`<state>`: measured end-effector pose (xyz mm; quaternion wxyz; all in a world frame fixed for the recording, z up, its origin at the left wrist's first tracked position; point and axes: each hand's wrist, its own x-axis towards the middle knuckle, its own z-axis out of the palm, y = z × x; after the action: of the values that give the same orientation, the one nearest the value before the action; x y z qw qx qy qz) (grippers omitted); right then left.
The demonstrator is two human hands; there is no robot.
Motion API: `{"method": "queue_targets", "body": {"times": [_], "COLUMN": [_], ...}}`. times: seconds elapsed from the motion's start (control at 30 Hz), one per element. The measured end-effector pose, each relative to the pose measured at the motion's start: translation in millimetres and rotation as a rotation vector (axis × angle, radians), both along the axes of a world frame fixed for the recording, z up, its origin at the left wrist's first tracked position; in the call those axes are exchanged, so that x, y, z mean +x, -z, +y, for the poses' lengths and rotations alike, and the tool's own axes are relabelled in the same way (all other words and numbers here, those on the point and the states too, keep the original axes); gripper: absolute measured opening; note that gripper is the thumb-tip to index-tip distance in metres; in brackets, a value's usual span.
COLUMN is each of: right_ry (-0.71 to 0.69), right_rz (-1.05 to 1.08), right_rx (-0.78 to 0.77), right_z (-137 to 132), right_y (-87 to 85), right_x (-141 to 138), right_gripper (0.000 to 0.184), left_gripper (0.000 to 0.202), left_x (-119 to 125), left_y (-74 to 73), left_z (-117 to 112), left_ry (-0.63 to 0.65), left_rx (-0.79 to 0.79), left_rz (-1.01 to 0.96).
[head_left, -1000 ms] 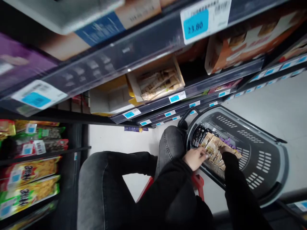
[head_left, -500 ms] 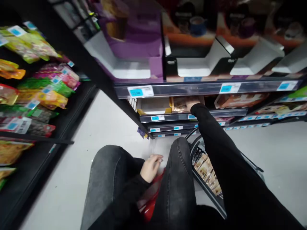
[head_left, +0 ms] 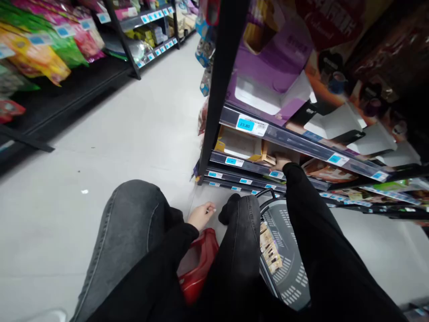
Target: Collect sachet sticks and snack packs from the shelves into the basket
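My right hand reaches into a low shelf, into a cardboard display box of brown snack packs; its fingers are hidden inside the box. My left hand hangs between my knees with the fingers loosely curled and nothing visible in them, just above a red stool that I sit on. A dark shopping basket stands on the floor by my right knee, with several brown snack packs lying in it.
A black shelf upright stands ahead, with price rails and blue tags. Purple and white boxes fill the shelf above. Colourful snack bags hang on the left rack. Pale floor runs down the aisle between them.
My right hand left the basket and went up into the low shelf box. My left hand left the basket and dropped between my knees. My head has lifted and turned towards the aisle.
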<state>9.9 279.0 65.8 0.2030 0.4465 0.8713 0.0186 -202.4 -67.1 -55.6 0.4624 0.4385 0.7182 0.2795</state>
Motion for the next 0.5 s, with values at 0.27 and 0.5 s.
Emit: {"method": "queue_targets", "body": {"times": [0.27, 0.5], "right_ry": [-0.001, 0.116], "right_rz": [0.031, 0.067], "right_rx": [-0.016, -0.062], "right_z": [-5.4, 5.8], "right_y": [2.6, -2.1], "right_x": [0.8, -2.4], "right_gripper": [0.066, 0.056], "left_gripper": [0.026, 0.026], "left_x": [6.0, 6.1], "left_y": [-10.9, -11.4], "left_z": [-2.4, -3.7], "left_ry": [0.100, 0.128], "left_rx": [0.006, 0.004], "left_rz": [0.025, 0.052]}}
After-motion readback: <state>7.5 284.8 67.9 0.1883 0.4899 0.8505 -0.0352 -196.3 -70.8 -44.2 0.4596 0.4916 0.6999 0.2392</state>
